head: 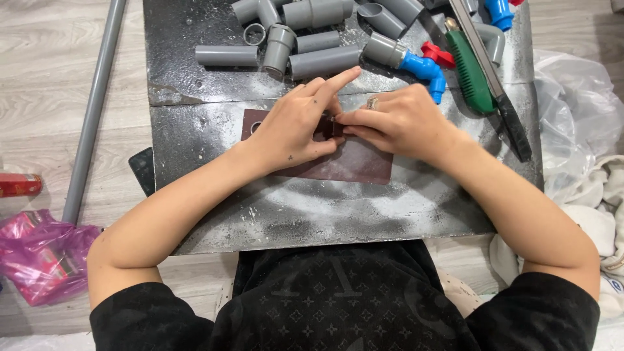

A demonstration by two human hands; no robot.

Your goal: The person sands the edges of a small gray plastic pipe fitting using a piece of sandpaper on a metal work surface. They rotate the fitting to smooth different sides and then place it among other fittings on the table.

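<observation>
Left hand: the left hand (pixel 296 123) lay over the brown sheet, fingers curled toward the middle and the forefinger stretched out toward the pipes; its fingertips met those of the other hand over something small, mostly hidden, so I could not tell whether it gripped it.
Right hand: the right hand (pixel 400 120), with a ring on one finger, was drawn narrow, thumb and fingers pinched together at the same spot; what sat between them was too covered to make out.
Brown sheet: a dark reddish-brown sandpaper sheet (pixel 354 164) lay flat on the metal plate, directly under both hands, with a small grey ring (pixel 255 127) showing at its left edge beside the left hand.
Work surface: a dusty black metal plate (pixel 292 208) rested on the wooden floor in front of the person's lap.
Pipe pieces: short grey pipe offcuts and fittings (pixel 305 45) were scattered along the far side of the plate, well above the hands.
Valve: a blue tap with a red handle (pixel 426 65) lay just beyond the right hand.
Saw: a green-handled saw (pixel 471 71) lay at the right.
Long pipe: a grey pipe (pixel 91 110) lay on the floor at left.
Bags: a pink plastic bag (pixel 42 253) at left, a clear plastic bag (pixel 572 110) at right.
</observation>
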